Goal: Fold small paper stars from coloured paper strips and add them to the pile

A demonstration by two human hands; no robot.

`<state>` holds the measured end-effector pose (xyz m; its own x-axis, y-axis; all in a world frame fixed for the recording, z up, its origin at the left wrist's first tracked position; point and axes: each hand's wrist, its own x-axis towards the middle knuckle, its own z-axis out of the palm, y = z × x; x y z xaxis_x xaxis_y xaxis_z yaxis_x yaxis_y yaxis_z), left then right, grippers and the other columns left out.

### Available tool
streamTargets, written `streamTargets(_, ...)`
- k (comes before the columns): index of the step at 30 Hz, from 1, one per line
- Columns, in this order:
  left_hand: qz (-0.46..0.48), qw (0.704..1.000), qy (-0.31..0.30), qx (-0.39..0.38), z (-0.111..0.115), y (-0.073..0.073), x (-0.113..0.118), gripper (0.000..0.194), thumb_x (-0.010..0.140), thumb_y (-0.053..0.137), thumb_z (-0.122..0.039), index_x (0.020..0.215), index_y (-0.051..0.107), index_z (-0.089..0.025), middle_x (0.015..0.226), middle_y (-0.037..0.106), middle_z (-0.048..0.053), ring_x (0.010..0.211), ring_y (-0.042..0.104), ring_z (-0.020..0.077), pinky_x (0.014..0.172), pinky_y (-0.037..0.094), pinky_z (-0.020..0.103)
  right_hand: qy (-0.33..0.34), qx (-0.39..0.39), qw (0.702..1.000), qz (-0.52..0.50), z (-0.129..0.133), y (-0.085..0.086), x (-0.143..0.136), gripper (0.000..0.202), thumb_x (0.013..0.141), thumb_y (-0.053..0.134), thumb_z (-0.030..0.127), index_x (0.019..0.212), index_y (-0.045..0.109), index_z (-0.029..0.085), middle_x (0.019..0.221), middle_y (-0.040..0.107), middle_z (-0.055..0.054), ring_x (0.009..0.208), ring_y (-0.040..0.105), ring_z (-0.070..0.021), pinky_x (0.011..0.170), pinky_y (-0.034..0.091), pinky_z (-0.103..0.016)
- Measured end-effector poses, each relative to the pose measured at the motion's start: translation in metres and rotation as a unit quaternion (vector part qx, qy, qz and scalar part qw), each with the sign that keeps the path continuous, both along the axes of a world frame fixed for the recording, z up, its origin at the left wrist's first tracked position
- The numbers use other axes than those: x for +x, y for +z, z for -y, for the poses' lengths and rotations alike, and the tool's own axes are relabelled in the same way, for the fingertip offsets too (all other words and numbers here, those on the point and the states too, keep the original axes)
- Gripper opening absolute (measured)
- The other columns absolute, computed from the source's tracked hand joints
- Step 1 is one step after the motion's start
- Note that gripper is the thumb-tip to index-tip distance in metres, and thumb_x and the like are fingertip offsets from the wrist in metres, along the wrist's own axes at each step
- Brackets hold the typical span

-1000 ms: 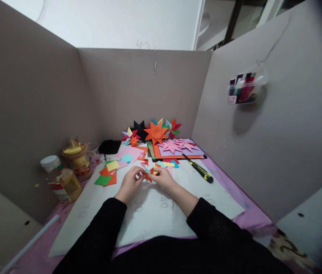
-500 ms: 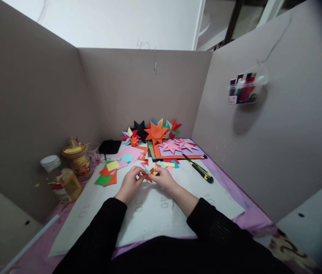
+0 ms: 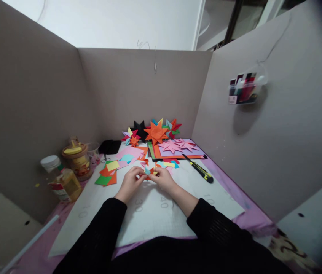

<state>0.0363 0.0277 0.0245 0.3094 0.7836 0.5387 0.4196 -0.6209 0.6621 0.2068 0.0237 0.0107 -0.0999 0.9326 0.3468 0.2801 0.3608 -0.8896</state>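
Head view: one multicoloured paper piece (image 3: 147, 171) is pinched over the white mat (image 3: 152, 224) by nearly closed fingers (image 3: 142, 172) of left hand (image 3: 132, 182) and right hand (image 3: 164, 179); two pink stars (image 3: 171, 146) are seen beyond.

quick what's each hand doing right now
Left hand: closed, pinching a small folded paper piece.
Right hand: closed, pinching the same piece's other side.

Single head-worn view, forward and down across the white board (image 3: 155, 224)
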Motion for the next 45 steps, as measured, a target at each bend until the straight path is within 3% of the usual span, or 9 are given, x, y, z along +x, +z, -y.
streamTargets(11,-0.001,0.999,0.021,0.031,-0.004,-0.004,-0.002,0.005,0.078,0.057,-0.021,0.076,0.061,-0.018,0.085,0.058,0.004,0.079,0.056,0.0143,0.06,0.047,0.023,0.028,-0.009,0.999,-0.019,-0.001,-0.001,0.001,0.017,0.074,0.058,0.027,0.073,0.066,0.012,0.065,0.06,-0.001,0.059,0.051,-0.0118,0.055,0.039,-0.021)
streamTargets(22,-0.007,0.997,0.025,0.076,0.004,0.003,0.0,0.009,0.081,0.053,-0.017,0.076,0.06,-0.018,0.085,0.055,0.004,0.076,0.055,0.0134,0.065,0.047,0.025,-0.002,-0.012,1.0,0.02,0.001,0.0,-0.001,0.013,0.07,0.057,0.024,0.063,0.061,0.014,0.058,0.055,0.002,0.054,0.047,-0.0105,0.05,0.033,-0.02)
streamTargets(30,0.034,0.997,0.03,0.056,0.006,0.008,0.003,0.011,0.08,0.057,-0.025,0.074,0.061,-0.017,0.082,0.056,0.004,0.076,0.056,0.0139,0.06,0.048,0.022,-0.078,0.096,0.99,0.075,0.005,0.006,-0.001,0.021,0.069,0.055,0.023,0.052,0.044,0.018,0.057,0.044,0.003,0.058,0.043,-0.0116,0.054,0.032,-0.022)
streamTargets(37,0.036,0.997,0.016,0.063,0.002,0.004,0.001,0.009,0.079,0.059,-0.025,0.076,0.062,-0.018,0.08,0.058,0.004,0.073,0.056,0.0137,0.059,0.048,0.024,-0.069,0.114,0.987,0.086,0.007,0.008,-0.001,0.023,0.07,0.056,0.022,0.052,0.042,0.019,0.057,0.044,0.002,0.059,0.043,-0.0123,0.055,0.032,-0.023)
streamTargets(45,-0.036,0.992,0.013,0.121,0.002,0.006,-0.004,0.012,0.084,0.054,-0.026,0.084,0.065,-0.021,0.083,0.059,0.004,0.077,0.057,0.0148,0.07,0.047,0.027,-0.055,0.117,0.987,0.092,0.01,0.011,-0.002,0.025,0.071,0.056,0.022,0.052,0.041,0.02,0.056,0.045,0.002,0.061,0.044,-0.0134,0.056,0.033,-0.024)
